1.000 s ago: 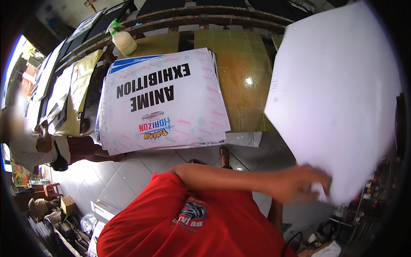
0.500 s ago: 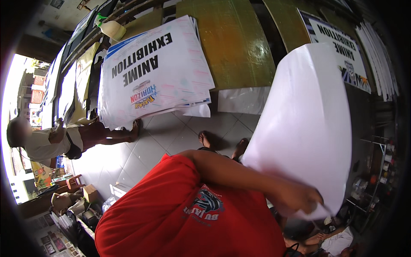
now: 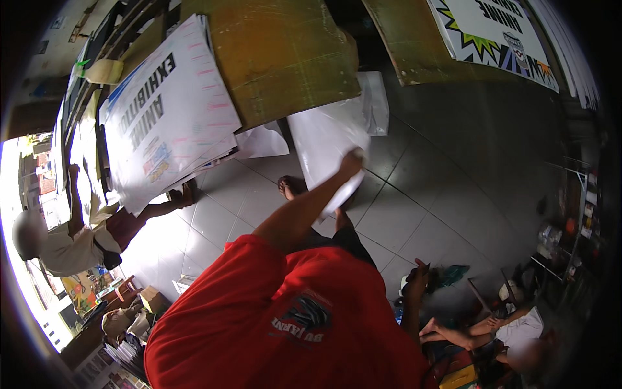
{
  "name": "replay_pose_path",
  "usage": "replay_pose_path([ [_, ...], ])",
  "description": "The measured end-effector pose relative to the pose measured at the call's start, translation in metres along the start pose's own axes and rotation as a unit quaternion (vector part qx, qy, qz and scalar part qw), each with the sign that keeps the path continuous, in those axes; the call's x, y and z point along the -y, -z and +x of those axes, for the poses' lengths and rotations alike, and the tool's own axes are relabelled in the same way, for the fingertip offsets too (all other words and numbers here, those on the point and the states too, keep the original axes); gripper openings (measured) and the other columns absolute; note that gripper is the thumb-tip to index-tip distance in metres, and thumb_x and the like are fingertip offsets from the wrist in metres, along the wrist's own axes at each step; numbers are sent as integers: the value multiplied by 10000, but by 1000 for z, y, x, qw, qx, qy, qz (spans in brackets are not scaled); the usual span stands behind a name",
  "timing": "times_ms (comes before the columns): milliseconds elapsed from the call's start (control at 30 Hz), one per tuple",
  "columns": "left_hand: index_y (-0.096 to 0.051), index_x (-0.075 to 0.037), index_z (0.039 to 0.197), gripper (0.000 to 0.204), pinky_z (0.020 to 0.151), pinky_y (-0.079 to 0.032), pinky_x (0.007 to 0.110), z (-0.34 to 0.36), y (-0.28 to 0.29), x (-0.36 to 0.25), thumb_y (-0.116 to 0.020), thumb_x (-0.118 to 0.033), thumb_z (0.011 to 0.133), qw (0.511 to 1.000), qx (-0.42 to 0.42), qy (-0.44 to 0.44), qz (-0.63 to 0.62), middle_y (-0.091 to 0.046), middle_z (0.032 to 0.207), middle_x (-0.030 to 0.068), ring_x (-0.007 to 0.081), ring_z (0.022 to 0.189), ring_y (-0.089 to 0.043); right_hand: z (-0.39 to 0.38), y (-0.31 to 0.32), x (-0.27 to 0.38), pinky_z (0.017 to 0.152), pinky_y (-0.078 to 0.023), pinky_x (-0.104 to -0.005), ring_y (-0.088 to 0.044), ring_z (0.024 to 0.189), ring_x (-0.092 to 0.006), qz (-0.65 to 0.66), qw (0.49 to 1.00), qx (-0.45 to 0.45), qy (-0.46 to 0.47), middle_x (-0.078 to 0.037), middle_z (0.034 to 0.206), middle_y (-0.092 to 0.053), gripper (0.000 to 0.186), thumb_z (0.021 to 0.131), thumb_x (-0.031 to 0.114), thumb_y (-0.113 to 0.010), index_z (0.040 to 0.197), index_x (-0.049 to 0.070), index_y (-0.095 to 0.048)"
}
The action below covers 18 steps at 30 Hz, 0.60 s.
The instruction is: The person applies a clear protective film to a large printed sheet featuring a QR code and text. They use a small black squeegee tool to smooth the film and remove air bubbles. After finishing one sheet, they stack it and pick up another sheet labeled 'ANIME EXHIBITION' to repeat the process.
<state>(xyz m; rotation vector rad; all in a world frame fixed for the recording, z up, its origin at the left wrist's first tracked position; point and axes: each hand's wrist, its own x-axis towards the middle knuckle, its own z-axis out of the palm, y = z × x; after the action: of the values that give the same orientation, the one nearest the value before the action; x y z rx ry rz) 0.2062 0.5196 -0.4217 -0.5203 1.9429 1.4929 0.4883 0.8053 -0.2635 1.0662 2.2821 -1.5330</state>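
Note:
My left hand [image 3: 353,163] is closed on the edge of a white glossy sheet [image 3: 324,139]. The sheet hangs in front of the near edge of a worn yellowish board [image 3: 285,65], its lower end reaching down near my feet. On the right, by my side, my right hand [image 3: 418,275] is lowered with its fingers partly stretched, and nothing shows in it. To the left of the board lies a stack of printed white posters [image 3: 175,97] with bold black lettering and pink streaks, its corners overhanging the table edge.
Another board [image 3: 414,42] carries more printed posters [image 3: 492,32] at the far right. A spray bottle [image 3: 103,71] stands behind the left stack. One person [image 3: 78,240] stands at the left; another [image 3: 518,330] sits low at the right, near a metal rack [image 3: 576,227].
My left hand has swung the white sheet from the right across to the board's near edge. My right hand has come into sight. The view has shifted to the right.

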Motion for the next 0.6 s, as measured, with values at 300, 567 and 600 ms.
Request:
replay_pose_path([
  [300, -597, -109, 1050, 279, 851, -460, 393, 159, 161, -13, -597, -284, 832, 870, -327, -93, 356, -629, 1038, 108, 277, 941, -594, -6, 12, -5, 508, -302, -231, -374, 557, -63, 16, 996, 54, -76, 30, 638, -413, 327, 990, 262, -435, 1110, -16, -560],
  [567, -430, -69, 1244, 447, 931, -416, 400, 211, 167, -13, -550, -314, 890, 896, -281, -33, 343, -546, 1196, 157, 297, 1072, -537, -5, 29, -10, 516, -323, -223, -383, 575, -51, -7, 992, 27, -125, 36, 662, -424, 291, 969, 224, -466, 1125, -6, -554],
  [600, -409, -64, 1268, 469, 941, -411, 401, 207, 167, -6, -544, -318, 898, 901, -272, -41, 337, -536, 1215, 163, 299, 1089, -530, -8, 27, -10, 517, -324, -221, -382, 576, -50, -10, 992, 27, -124, 36, 665, -426, 282, 967, 214, -471, 1125, -4, -555],
])
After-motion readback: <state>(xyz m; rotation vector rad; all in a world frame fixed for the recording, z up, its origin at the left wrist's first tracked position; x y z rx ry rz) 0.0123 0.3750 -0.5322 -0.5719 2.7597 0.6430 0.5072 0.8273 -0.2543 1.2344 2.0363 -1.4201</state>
